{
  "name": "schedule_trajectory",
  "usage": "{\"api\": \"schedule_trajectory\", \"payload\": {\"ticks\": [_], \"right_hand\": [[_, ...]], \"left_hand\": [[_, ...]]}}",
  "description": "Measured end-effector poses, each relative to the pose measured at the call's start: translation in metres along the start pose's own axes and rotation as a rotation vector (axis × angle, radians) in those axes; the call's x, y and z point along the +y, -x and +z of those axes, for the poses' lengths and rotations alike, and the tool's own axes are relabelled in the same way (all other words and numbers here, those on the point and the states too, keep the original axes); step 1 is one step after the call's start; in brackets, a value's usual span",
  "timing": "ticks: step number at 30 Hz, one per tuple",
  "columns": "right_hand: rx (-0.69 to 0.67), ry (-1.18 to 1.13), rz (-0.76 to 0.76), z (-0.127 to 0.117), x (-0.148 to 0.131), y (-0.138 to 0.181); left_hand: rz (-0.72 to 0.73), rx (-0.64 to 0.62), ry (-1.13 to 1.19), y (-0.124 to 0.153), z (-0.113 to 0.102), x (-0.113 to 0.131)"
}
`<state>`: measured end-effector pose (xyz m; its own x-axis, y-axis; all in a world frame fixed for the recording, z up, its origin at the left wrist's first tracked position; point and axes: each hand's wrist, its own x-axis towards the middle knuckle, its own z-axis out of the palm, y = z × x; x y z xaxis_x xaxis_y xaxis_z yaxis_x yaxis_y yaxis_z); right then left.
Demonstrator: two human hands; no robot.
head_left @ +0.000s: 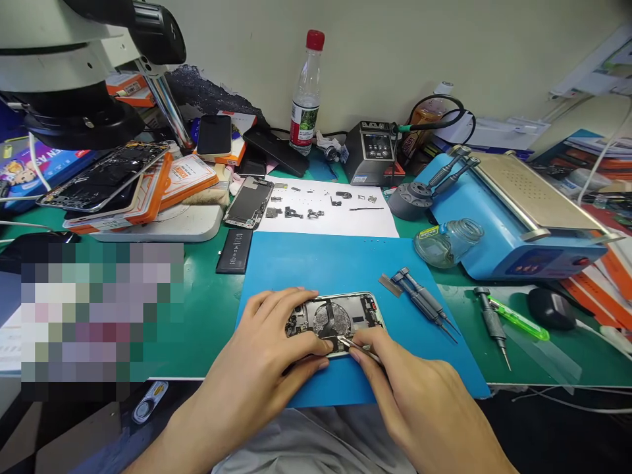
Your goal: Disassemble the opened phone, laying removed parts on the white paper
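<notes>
An opened phone housing point(356, 307) lies on the blue mat point(345, 263), its inside facing up with a round coil in the middle. My left hand point(266, 342) grips it at the left end, fingers over the far edge and thumb pressing inside near the front edge. In my right hand point(415, 378) is a pair of slim metal tweezers point(349, 343), pinched between thumb and forefinger. Their tips touch a small part beside my left thumb, below the coil. My palm and fingers hide the rest of the tweezers.
Two screwdrivers point(423, 304) lie right of the phone, with another screwdriver point(492, 324) farther right. Behind are small parts on white paper point(326, 224), a battery point(234, 251) and a screen point(250, 202). A glass jar point(447, 242) and blue heating plate point(523, 224) stand right; a microscope point(79, 79) overhangs left.
</notes>
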<state>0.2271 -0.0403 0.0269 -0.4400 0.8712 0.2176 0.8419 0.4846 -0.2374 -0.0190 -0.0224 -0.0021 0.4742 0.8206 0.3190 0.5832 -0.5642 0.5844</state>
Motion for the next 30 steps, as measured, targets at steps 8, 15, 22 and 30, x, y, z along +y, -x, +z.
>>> {"api": "schedule_trajectory", "payload": {"ticks": [8, 15, 22, 30], "right_hand": [[-0.132, -0.268, 0.195, -0.015, 0.014, 0.002], [-0.012, -0.378, 0.497, -0.007, 0.012, 0.012], [0.036, -0.332, 0.488, 0.005, -0.004, -0.002], [-0.031, -0.317, 0.468, 0.005, -0.010, -0.006]], "left_hand": [[-0.001, -0.004, -0.030, 0.000, 0.002, -0.001], [-0.039, -0.002, -0.028, 0.004, 0.005, 0.001], [0.004, 0.050, -0.034, 0.008, 0.008, 0.002], [0.042, 0.074, -0.068, 0.008, 0.007, 0.003]]}}
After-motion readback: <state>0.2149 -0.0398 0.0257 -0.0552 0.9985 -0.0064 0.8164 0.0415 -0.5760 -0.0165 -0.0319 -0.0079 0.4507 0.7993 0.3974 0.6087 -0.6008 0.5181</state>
